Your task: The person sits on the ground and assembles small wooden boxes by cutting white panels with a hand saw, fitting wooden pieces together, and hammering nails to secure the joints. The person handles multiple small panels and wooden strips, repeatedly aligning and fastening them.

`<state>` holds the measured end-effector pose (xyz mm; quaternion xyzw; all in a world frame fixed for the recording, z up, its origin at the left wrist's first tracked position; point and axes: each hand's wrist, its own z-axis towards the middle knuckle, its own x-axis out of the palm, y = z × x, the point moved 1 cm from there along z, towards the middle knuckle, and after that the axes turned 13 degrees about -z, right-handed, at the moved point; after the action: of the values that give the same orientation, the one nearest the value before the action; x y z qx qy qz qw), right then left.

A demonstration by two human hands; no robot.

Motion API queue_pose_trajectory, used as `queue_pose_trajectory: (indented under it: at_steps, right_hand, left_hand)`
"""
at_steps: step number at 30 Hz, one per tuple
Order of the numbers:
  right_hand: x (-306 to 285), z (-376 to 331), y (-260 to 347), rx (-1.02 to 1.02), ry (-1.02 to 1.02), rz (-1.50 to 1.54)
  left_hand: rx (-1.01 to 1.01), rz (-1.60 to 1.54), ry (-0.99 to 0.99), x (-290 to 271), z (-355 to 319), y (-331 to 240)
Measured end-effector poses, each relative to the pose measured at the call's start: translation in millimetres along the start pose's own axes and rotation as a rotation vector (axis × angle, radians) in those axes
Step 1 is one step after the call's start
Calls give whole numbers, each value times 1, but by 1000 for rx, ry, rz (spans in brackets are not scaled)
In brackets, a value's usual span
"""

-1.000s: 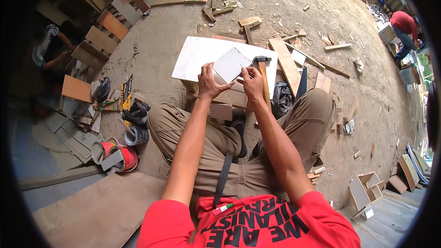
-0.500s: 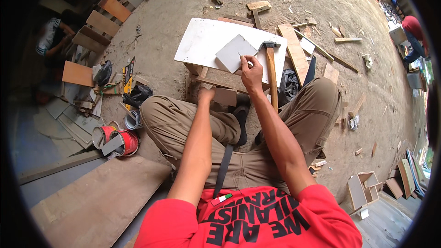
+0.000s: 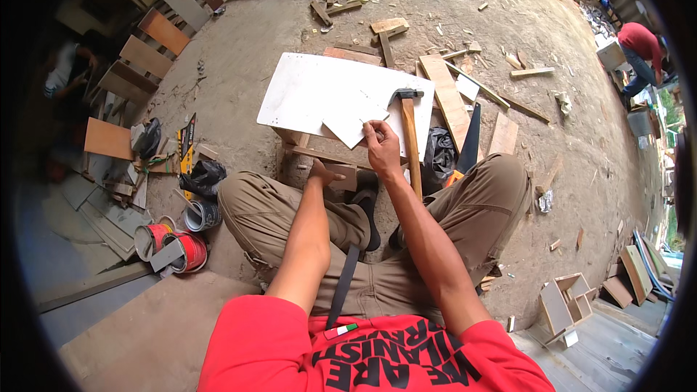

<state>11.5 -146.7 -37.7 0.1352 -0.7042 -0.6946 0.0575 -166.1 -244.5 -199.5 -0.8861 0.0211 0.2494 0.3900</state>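
Note:
My right hand [image 3: 381, 147] is closed in a pinch at the edge of a small white square panel [image 3: 350, 123]. A thin nail [image 3: 363, 121] seems to show at its fingertips, though it is very small. The panel lies over the near edge of a larger white board [image 3: 319, 87], which stands raised on wooden pieces like a low bench. Below that edge, my left hand [image 3: 321, 172] is closed at a small brown board [image 3: 341, 177], thumb across its face; the other fingers are partly hidden. A hammer [image 3: 410, 131] with a wooden handle rests on the white board's right side, its handle overhanging toward me.
Beside my right knee lie a handsaw [image 3: 470, 141] and a black plastic bag [image 3: 439, 151]. Red paint cans [image 3: 190, 252] and another saw [image 3: 187, 147] are at left. Wood scraps [image 3: 444, 94] litter the ground beyond. A person [image 3: 639, 54] bends at far right; another [image 3: 69, 72] sits at far left.
My right hand has come lower and nearer me, and the small white panel has slid nearer and tilted. My left thumb now shows across the brown board. The whole view has shifted slightly.

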Motion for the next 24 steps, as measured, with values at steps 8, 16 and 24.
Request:
queue_pose_trajectory:
  at_steps: [8,16,24]
  right_hand:
    - [2,4,-3,16,-36,-17]
    - [1,22,19,-45,-129,-89]
    - [-24,28,81,141,-71,491]
  left_hand:
    - [52,131,71,-25,-31,-31]
    - [-88,-196,531,-98,-87,-107]
    - [500,-1063,421,-131,-115,-145]
